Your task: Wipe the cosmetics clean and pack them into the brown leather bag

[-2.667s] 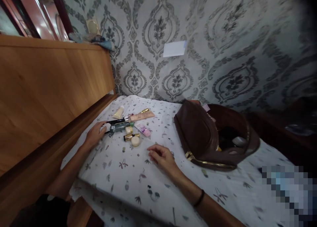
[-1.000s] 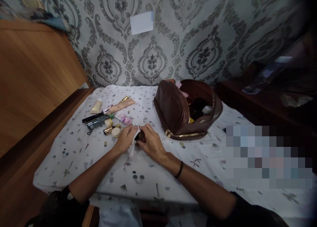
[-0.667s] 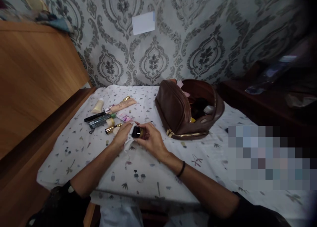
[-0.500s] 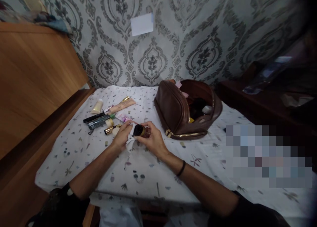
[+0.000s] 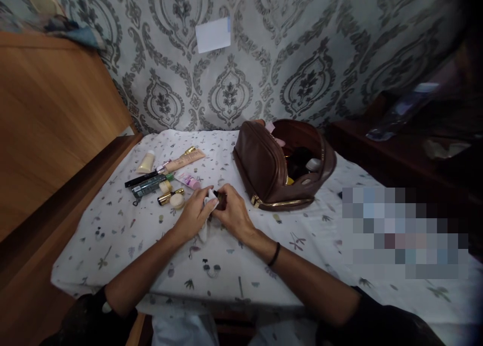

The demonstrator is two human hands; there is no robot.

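My left hand [image 5: 191, 214] is closed on a white cloth or tissue [image 5: 210, 201] and presses it over one end of a small dark container [image 5: 222, 200]. Fingers of my right hand [image 5: 237, 214] wrap the container's other end. Both hands meet above the bedsheet, and much of the container is hidden by fingers and cloth. Just left of them lie a round pale-lidded pot [image 5: 177, 201], a gold and black lipstick tube [image 5: 166, 198] and a pink and white tube [image 5: 189, 180]. To the right stands an unzipped brown bag [image 5: 260, 157] with several items inside.
Farther left are a greenish bottle [image 5: 149, 186], a black stick [image 5: 139, 179], a peach tube [image 5: 186, 160] and a cream tube [image 5: 146, 162]. A wooden panel [image 5: 60, 104] rises at the left. A clear bottle [image 5: 402, 112] lies at the right; a blurred patch covers the right side.
My left hand has brought the cloth up over the container's black end, covering most of it. The container has shifted slightly right, and the view has moved a little.
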